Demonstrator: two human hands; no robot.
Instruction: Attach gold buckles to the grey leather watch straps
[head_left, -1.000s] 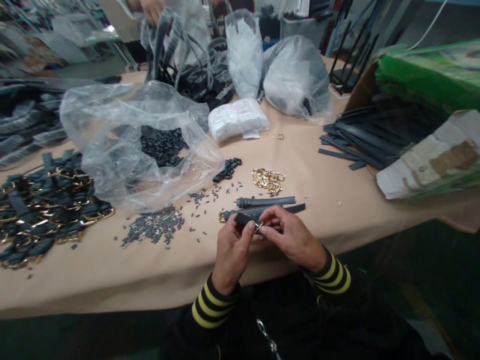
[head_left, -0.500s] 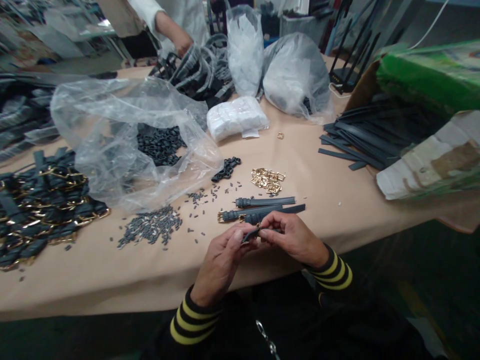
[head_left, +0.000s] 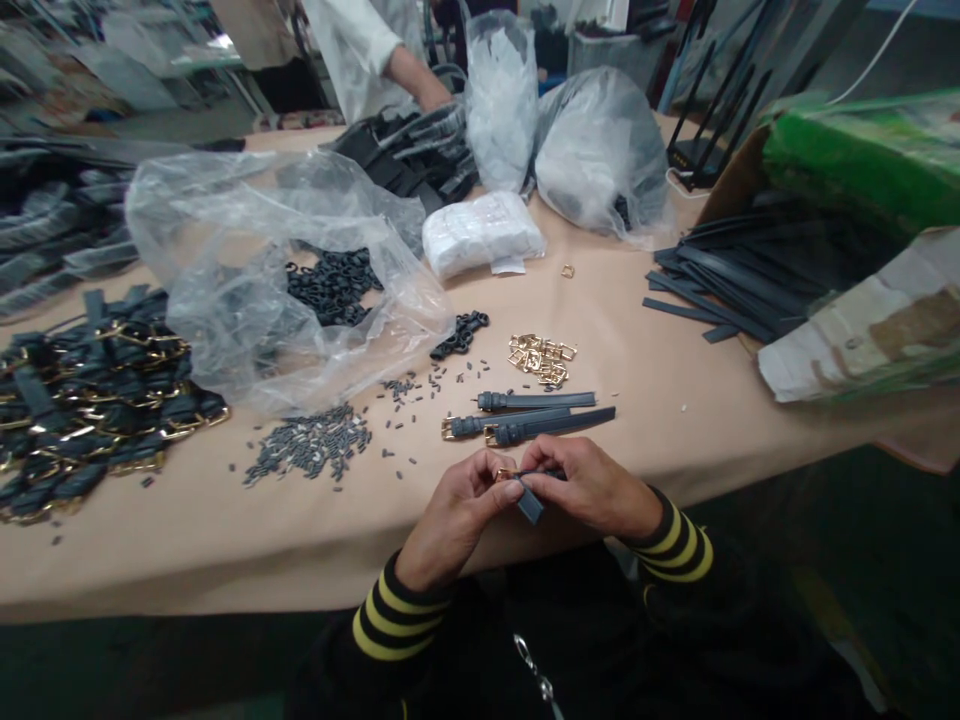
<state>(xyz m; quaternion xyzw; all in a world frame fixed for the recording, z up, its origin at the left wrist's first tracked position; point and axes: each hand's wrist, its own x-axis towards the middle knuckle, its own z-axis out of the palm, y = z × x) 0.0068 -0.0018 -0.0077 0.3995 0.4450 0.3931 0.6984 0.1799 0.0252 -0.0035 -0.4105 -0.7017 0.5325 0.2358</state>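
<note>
Fingertips of the left hand are closed in a pinch on a narrow, dark grey flat strap and the small gold metal buckle on it. Thumb and fingers of the right hand are also pinched shut, gripping the strap just beside the buckle. One flat end of the strap hangs down between the hands, above the front of the table covered in tan paper.

Just beyond the fingers lie three dark grey buckled straps, side by side. Behind them is a loose pile of gold rectangular buckles, with a single gold buckle well apart from it.

Left of the straps are scattered small dark cylindrical pieces, and farther back a cluster of small black loops beside an open clear plastic bag. At the far left sits a heap of dark straps with gold buckles.

To the right, long dark flat strips spill from a cardboard box. Across the table, another person's hand is at a dark bundle.
</note>
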